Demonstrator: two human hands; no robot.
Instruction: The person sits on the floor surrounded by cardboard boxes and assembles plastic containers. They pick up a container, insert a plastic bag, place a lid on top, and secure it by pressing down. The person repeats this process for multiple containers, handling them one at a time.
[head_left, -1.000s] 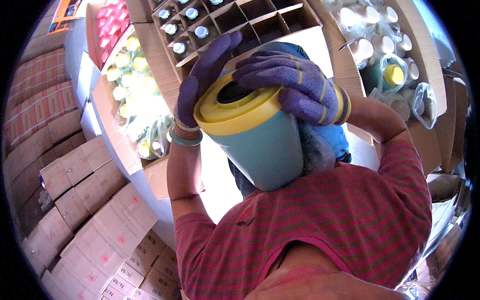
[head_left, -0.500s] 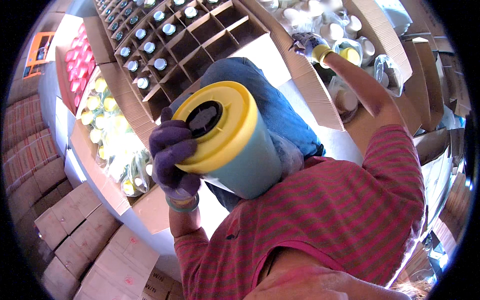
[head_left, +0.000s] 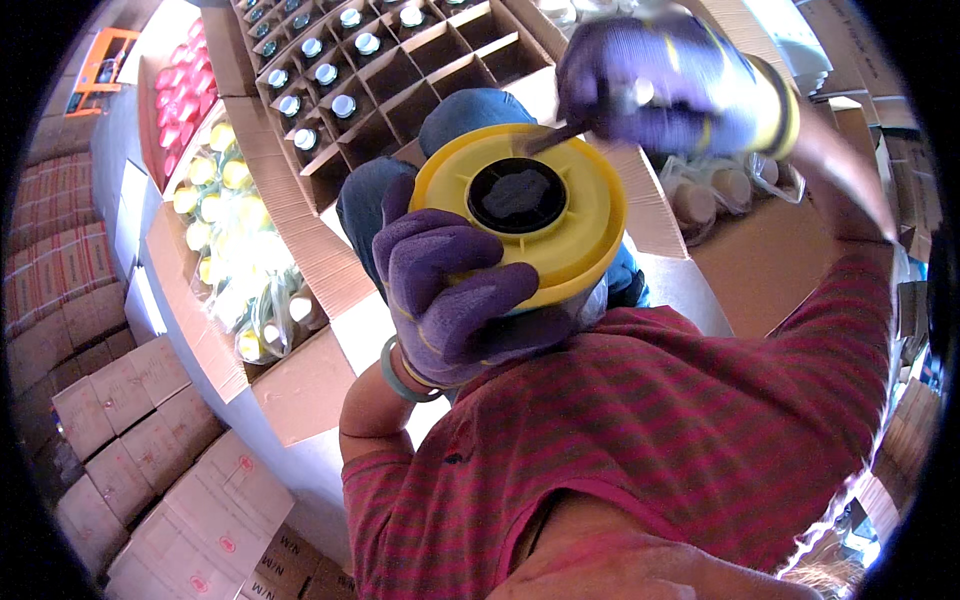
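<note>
A wide blue-green tub with a yellow lid (head_left: 590,220) stands tilted against my body, its lid turned up toward me. In the middle of the lid sits a black round insert (head_left: 517,196). My left hand (head_left: 445,290), in a purple glove, is wrapped round the near left side of the tub. Above the far right of the lid is my gloved right hand (head_left: 670,90), closed and blurred by motion. A dark thin tool (head_left: 553,137) sticks out of it over the lid's far edge; its exact kind is smeared.
A partitioned carton (head_left: 400,110) holding several bottles with pale caps lies ahead. To the left are yellow-capped bottles (head_left: 215,200) and pink bottles (head_left: 183,90) in boxes. Bagged containers (head_left: 715,185) fill a carton at right. Stacked cartons (head_left: 190,510) stand lower left.
My right hand has come back from the right-hand carton to the tub's lid, with the dark tool in it. My left hand has shifted the tub rightward and turned its lid more toward me.
</note>
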